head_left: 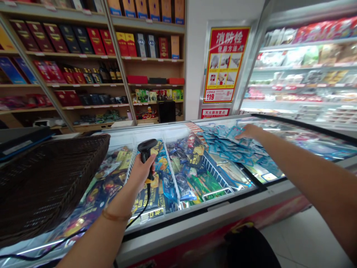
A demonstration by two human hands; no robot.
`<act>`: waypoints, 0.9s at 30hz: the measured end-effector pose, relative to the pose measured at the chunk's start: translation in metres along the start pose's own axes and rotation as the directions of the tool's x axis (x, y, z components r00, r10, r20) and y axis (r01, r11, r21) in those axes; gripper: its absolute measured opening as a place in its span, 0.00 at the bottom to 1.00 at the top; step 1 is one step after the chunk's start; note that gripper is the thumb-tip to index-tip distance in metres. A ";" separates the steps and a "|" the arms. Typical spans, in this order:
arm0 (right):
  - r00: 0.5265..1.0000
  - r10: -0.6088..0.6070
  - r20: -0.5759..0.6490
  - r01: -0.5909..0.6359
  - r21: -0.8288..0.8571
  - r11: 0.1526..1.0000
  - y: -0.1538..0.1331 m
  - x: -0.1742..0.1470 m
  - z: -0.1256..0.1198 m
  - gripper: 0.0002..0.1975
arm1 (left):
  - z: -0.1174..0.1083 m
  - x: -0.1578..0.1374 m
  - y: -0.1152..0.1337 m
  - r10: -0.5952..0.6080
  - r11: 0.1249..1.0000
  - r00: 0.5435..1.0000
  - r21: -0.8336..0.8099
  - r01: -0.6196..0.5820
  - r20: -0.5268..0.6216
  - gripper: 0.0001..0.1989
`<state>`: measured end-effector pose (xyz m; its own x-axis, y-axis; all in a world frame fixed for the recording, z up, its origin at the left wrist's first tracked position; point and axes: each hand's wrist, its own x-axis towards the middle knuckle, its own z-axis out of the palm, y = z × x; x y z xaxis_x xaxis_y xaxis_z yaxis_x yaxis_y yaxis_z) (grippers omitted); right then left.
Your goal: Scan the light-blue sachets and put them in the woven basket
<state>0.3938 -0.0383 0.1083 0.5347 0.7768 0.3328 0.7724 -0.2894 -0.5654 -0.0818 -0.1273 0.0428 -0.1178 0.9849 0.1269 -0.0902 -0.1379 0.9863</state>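
Observation:
My left hand (pixel 143 168) is wrapped round the handle of a black barcode scanner (pixel 147 146), held above the glass top of a chest freezer. Its cable hangs down past my wrist and runs off to the lower left. Off to the right, my right hand (pixel 250 131) is at the far side of a loose heap of blue packets (pixel 220 139) spread over the freezer top. Its fingers are closed at the edge of one blue packet (pixel 234 131), with the fingertips partly hidden and slightly blurred.
A dark brown wicker basket (pixel 55 186) stands on the freezer at the left. Under the glass, white wire dividers (pixel 171 169) separate bagged frozen goods. Shelves of boxed bottles (pixel 67 37) line the back wall, beside a red fire-hydrant poster (pixel 226 63) and a lit display fridge (pixel 304 69).

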 end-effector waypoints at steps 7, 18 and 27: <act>0.955 -0.082 0.284 -0.130 0.653 0.747 -0.068 -0.052 0.014 0.12 | 0.005 -0.001 -0.001 -0.005 1.000 0.997 0.020 0.004 0.074 0.29; 0.791 -0.304 0.531 -0.467 0.845 0.261 -0.178 -0.164 0.165 0.12 | 0.010 -0.008 -0.014 -0.039 0.995 0.981 0.097 0.020 0.191 0.26; 0.782 -0.292 0.551 -0.493 0.833 0.253 -0.170 -0.161 0.165 0.08 | 0.013 -0.011 -0.015 -0.081 0.988 0.970 0.150 0.047 0.231 0.22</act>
<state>0.1198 -0.0218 0.0264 0.0033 0.9999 0.0096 -0.3537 0.0101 -0.9353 -0.0668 -0.1345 0.0282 0.1217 0.9903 0.0672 0.0533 -0.0741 0.9958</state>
